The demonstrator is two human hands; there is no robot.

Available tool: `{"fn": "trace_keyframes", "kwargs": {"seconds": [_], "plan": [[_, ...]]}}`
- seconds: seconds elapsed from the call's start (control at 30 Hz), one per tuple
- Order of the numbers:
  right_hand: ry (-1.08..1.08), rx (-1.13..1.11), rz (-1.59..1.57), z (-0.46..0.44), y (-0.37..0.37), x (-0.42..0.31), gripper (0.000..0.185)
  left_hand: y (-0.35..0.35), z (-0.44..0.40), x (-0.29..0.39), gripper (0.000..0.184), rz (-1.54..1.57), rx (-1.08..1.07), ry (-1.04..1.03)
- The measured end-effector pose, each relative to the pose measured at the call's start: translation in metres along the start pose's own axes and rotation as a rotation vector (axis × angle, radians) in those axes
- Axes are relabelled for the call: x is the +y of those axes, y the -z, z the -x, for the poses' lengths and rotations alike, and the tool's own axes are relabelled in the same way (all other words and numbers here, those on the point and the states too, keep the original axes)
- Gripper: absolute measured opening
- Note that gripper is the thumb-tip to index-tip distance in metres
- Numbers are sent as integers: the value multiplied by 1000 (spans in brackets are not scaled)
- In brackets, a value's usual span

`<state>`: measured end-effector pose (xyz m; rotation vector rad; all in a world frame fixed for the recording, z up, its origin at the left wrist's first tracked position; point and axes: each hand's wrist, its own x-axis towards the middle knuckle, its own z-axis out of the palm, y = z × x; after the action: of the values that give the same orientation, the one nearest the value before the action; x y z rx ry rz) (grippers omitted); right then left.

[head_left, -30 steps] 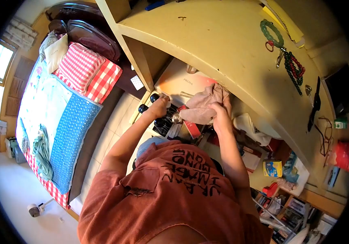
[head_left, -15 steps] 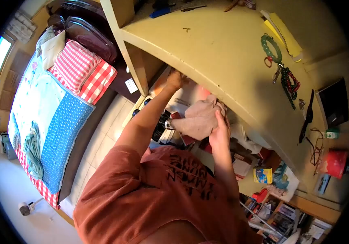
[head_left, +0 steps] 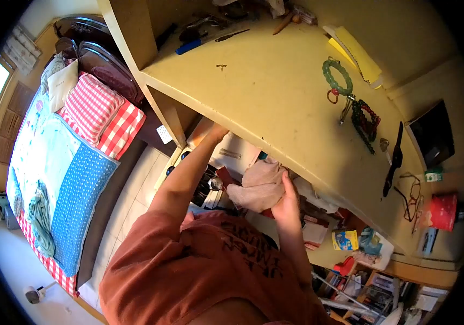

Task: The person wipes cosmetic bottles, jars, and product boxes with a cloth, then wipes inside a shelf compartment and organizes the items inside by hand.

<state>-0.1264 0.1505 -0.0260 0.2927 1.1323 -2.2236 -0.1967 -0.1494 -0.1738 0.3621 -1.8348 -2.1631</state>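
Note:
My right hand (head_left: 287, 199) grips a crumpled pinkish-beige cloth (head_left: 259, 187) below the front edge of the yellow shelf (head_left: 286, 108). The thumb lies along the cloth's side, and the other fingers are largely behind it. My left arm stretches into the space under the same shelf. Of my left hand (head_left: 218, 132) only the back near the wrist shows; the shelf edge hides its fingers, so anything in them is out of sight. Between the arms, a dark red item (head_left: 224, 176) and other mixed things lie in the lower compartment.
On the shelf lie a green bead bracelet (head_left: 337, 76), dark bead strings (head_left: 364, 122), a black watch (head_left: 393, 160), glasses (head_left: 413, 197) and a red container (head_left: 440, 212). A yellow-blue box (head_left: 344, 240) is lower right. A bed (head_left: 88, 189) stands left, across the tiled floor.
The view has shifted, so the shelf top shows more. My left hand has gone deeper under the shelf edge, its fingers now hidden. The cloth stays in my right hand.

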Motion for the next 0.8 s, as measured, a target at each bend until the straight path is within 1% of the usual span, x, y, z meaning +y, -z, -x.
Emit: {"fn": "trace_keyframes", "kwargs": {"seconds": [0.13,0.2,0.23,0.27,0.33,0.37,0.4,0.47,0.5,0.53,0.57,0.6,0.67,0.7,0.73,0.8], "plan": [[-43,-29,-44,6,-10,-10,41,-17,98,82,51,582,-187,196],[-100,-104,-148,10,-13,-13,37,-21,139,98,49,852,-272,292],[-119,-155,-152,17,-25,-18,34,-20,155,104,53,917,-367,281],[-101,-146,-163,15,-18,-15,35,-26,174,112,58,947,-356,294],[-98,-189,-141,22,-22,-14,44,-29,201,116,63,990,-448,281],[-110,-185,-141,27,-22,-12,44,-30,217,126,72,923,-381,345],[-104,-216,-149,31,-24,-11,45,-31,228,132,75,929,-406,377],[-93,-247,-161,43,-34,-12,45,-33,246,133,77,921,-368,374],[-68,-187,-187,55,-51,-13,46,-36,252,133,83,935,-395,339],[-41,-127,-213,63,-62,-10,47,-40,256,141,83,933,-400,341],[44,-222,-164,68,-66,-6,56,-43,260,154,79,915,-386,280],[51,-220,-165,69,-70,-2,56,-46,263,164,75,897,-371,220],[629,-233,670,69,-79,5,68,-49,267,167,76,895,-377,207],[806,-279,909,70,-85,7,74,-49,269,167,77,864,-377,193],[928,-257,1065,73,-87,9,72,-49,271,169,77,833,-374,178],[953,-230,1101,74,-84,12,69,-50,274,176,79,835,-382,176]]}}
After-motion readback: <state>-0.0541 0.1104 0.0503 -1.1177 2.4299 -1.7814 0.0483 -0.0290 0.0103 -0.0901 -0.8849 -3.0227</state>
